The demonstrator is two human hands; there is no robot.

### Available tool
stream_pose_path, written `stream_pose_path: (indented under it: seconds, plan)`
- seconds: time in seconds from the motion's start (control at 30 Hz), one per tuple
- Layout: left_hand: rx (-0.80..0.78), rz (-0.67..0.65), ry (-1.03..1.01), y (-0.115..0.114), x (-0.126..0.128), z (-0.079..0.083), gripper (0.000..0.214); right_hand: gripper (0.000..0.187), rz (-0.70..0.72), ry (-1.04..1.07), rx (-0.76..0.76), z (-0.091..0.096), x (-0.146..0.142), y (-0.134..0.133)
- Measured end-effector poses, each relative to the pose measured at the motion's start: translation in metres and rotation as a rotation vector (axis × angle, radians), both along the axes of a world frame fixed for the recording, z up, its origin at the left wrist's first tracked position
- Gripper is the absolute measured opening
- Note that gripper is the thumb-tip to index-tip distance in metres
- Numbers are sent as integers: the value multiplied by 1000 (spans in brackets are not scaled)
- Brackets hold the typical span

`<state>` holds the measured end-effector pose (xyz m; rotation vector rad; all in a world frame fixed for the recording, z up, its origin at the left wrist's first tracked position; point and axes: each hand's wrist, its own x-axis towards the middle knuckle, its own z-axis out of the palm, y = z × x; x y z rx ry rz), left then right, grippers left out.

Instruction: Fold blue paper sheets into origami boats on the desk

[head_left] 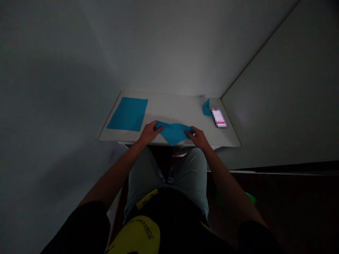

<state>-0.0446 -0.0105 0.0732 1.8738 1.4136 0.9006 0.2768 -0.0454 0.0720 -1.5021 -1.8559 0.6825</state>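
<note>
A partly folded sheet of blue paper [173, 133] is stretched between my two hands, over the front edge of the white table. Its lower side comes to a point toward me. My left hand [150, 132] pinches the left corner between thumb and fingers. On the opposite side, my right hand [198, 137] grips the right corner, its thumb on top. Flat on the table to the left lies a blue sheet of paper [129, 114]. A small folded blue paper piece [206, 108] stands at the back right.
Beside the folded piece rests a lit phone [219, 118], its screen blurred out. The white table [169, 106] is bounded by walls behind and on both sides. My knees are under its front edge. A green object [251, 198] shows on the dark floor at right.
</note>
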Motion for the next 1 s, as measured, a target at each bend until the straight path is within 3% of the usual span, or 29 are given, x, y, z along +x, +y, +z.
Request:
stream_pose_path:
  seconds: [0.17, 0.3, 0.37, 0.47, 0.6, 0.73, 1.0]
  plan:
    - [-17, 79, 186, 11, -1, -24, 24, 30, -86, -158, 51, -34, -7, 19]
    - [168, 151, 312, 3, -3, -41, 55, 45, -120, -235, 188, -47, -10, 14]
    - [240, 74, 340, -4, -6, -45, 48, 36, 13, -292, 220, -49, -8, 8]
    - [260, -160, 353, -15, -17, -51, 33, 30, 232, -358, 234, -51, 0, -4]
    - [313, -388, 369, -30, -39, -61, 60, 38, 301, -398, 261, -52, 17, -18]
    - [331, -455, 367, -32, -56, -70, 48, 50, 408, -429, 246, -51, 35, -22]
    - [270, -556, 298, -3, -57, -58, 30, 31, 417, -375, 230, -48, 33, -8]
